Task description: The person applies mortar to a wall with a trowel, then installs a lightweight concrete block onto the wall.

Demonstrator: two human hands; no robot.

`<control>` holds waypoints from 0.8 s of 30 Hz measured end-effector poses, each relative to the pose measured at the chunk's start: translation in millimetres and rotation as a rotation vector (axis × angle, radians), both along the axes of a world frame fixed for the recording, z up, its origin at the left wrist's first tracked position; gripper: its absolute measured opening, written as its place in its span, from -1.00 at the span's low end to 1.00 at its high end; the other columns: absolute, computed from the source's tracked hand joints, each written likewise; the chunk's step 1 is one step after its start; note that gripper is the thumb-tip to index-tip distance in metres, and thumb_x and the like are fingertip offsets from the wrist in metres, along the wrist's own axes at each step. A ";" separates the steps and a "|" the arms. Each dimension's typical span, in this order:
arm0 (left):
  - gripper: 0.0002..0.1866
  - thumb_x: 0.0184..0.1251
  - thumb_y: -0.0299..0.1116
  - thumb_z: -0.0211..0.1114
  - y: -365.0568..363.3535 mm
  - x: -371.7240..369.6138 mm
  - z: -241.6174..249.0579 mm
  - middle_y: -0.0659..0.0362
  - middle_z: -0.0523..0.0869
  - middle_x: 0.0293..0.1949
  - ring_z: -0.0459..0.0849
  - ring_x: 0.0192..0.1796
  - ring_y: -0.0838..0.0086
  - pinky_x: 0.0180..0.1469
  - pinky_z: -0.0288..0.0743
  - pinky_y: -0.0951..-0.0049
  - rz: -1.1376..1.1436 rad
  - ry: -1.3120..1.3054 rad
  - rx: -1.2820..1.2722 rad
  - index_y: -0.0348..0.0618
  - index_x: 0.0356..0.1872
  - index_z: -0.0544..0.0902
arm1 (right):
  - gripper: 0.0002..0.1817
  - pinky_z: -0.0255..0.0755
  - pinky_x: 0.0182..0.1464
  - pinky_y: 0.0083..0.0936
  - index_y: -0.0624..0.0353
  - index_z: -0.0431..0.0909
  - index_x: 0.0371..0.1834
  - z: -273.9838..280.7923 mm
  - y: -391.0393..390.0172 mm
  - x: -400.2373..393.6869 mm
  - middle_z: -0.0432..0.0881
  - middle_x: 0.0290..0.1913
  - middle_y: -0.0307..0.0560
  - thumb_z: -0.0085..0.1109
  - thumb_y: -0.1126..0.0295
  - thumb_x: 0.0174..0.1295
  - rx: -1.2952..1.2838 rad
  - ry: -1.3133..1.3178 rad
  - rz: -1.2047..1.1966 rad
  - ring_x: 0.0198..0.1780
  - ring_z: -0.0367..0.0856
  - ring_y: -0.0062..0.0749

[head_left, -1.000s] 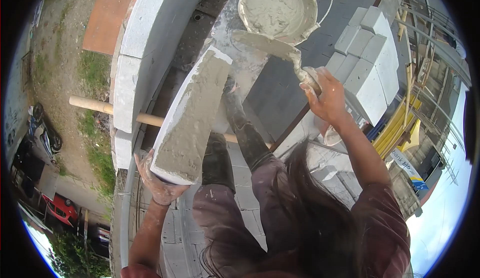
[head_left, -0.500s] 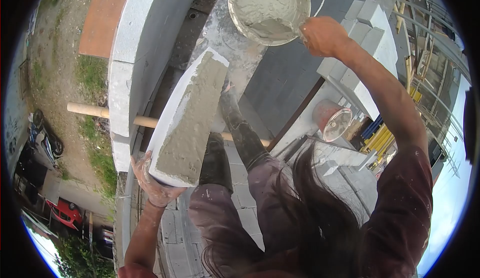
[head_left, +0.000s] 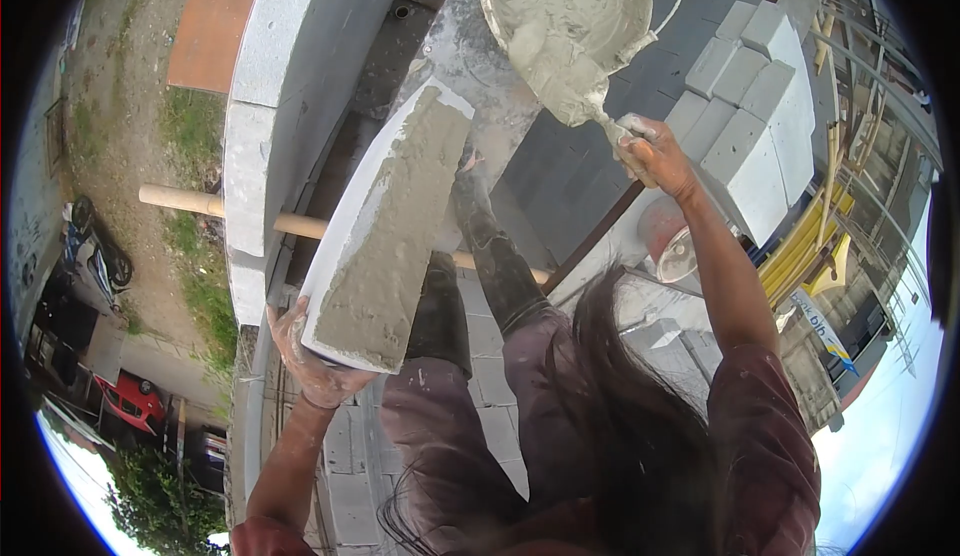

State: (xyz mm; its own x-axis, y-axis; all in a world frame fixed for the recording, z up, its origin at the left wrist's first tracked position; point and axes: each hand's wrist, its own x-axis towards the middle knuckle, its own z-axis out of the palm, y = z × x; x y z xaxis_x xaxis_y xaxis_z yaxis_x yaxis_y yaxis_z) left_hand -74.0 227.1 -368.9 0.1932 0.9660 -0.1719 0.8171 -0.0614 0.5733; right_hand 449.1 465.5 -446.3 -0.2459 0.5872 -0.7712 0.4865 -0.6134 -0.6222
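Note:
My left hand [head_left: 314, 360] is closed around the lower end of a long white block [head_left: 347, 208], held tilted in front of my legs. Grey wet mortar [head_left: 398, 231] coats the block's upward face. In my right hand [head_left: 660, 161] is a mortar-smeared trowel [head_left: 622, 148], gripped by its handle. A thick heap of mortar [head_left: 568, 81] covers its blade, hiding the blade's shape, at the near rim of a white bucket [head_left: 490, 18]. More mortar fills the bucket, which stands on a stained board [head_left: 455, 41].
A curved white block wall [head_left: 262, 141] runs along the left, with a drop to the ground beyond. A bamboo pole [head_left: 300, 225] passes beneath the block. On the right are stacked white blocks [head_left: 752, 141] and a reddish bucket [head_left: 668, 241]. My boots [head_left: 500, 271] stand below.
My right hand has come down and toward me, lifting the trowel with a load of mortar out to the bucket's near rim. My left hand keeps hold of the block; the view has shifted slightly.

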 end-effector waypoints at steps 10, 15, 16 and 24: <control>0.37 0.00 0.44 0.54 6.9 4.5 0.4 -0.11 0.40 0.33 0.49 0.38 -0.05 0.60 -0.02 -0.39 0.004 -0.024 0.046 -0.20 0.62 -0.01 | -0.54 0.60 0.04 -0.20 0.22 0.65 0.08 -51.5 -111.8 -68.3 0.76 -0.02 0.15 0.51 0.26 0.16 0.443 -0.260 0.235 -0.03 0.73 0.16; 0.38 0.01 0.47 0.52 13.0 11.4 3.9 -0.14 0.44 0.35 0.49 0.39 -0.07 0.61 -0.07 -0.38 0.006 -0.032 0.047 -0.21 0.62 -0.03 | -0.54 0.62 0.01 -0.16 0.25 0.64 0.06 -35.1 -145.5 -109.8 0.72 -0.02 0.16 0.49 0.28 0.13 0.571 -0.318 0.227 -0.07 0.72 0.18; 0.38 0.01 0.47 0.52 14.2 14.3 4.6 -0.14 0.44 0.35 0.49 0.39 -0.07 0.61 -0.07 -0.38 0.005 -0.030 0.052 -0.21 0.62 -0.03 | -0.56 0.62 -0.05 -0.13 0.20 0.64 0.04 -31.0 -154.0 -115.9 0.70 -0.03 0.11 0.47 0.25 0.14 0.640 -0.334 0.238 -0.11 0.71 0.17; 0.35 -0.05 0.41 0.57 25.0 33.2 13.5 -0.20 0.46 0.35 0.48 0.41 -0.14 0.58 -0.04 -0.45 0.013 0.030 0.031 -0.33 0.56 0.08 | -0.57 0.61 -0.15 -0.21 0.12 0.67 -0.04 49.8 -184.5 -155.9 0.66 -0.12 -0.01 0.42 0.38 -0.06 0.760 -0.190 0.231 -0.16 0.70 0.02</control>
State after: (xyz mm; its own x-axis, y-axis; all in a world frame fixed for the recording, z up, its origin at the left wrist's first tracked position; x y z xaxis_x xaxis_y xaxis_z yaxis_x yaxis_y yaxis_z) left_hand -40.8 252.1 -355.4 0.1756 0.9733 -0.1476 0.8349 -0.0678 0.5463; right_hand 293.1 281.0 -396.5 -0.3297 0.9173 -0.2234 0.6884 0.0716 -0.7218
